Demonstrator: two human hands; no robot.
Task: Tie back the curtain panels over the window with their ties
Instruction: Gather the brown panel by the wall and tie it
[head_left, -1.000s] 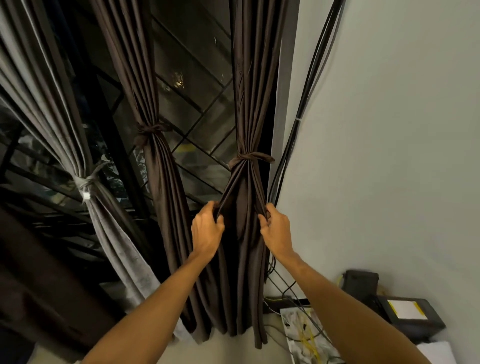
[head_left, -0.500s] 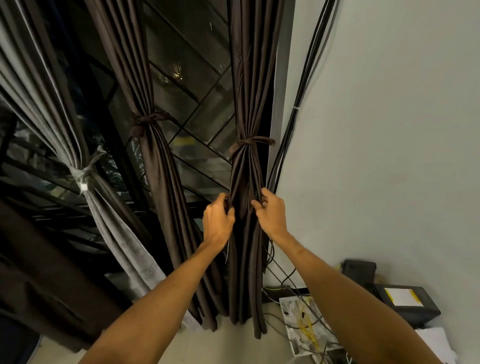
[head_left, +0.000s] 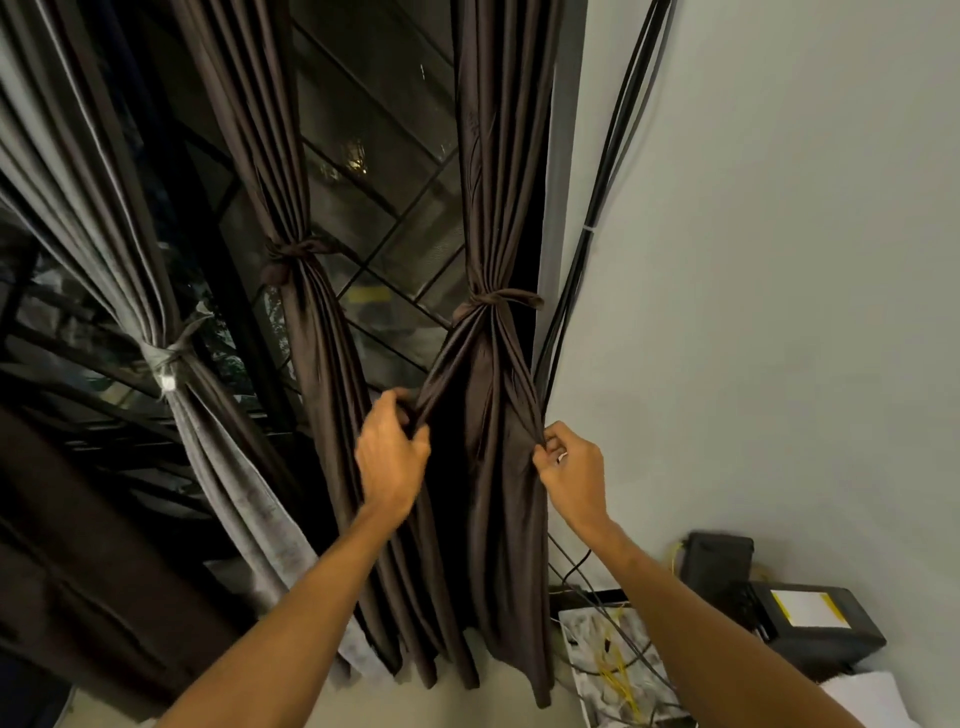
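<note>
A brown curtain panel (head_left: 493, 499) is hanging at the right edge of the window (head_left: 374, 135), just beside the wall (head_left: 779, 260), cinched by a knotted tie (head_left: 493, 303). Below the tie, the left hand (head_left: 392, 460) is clutching the panel's left fold, and the right hand (head_left: 574, 470) is pinching its right fold.

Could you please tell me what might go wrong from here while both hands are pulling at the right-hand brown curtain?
1. The left hand and right hand pull the edges of the brown panel apart just below its tie; a strong tug might loosen that knot.
2. The right hand pinches fabric right beside the black cables and could snag them.
</note>
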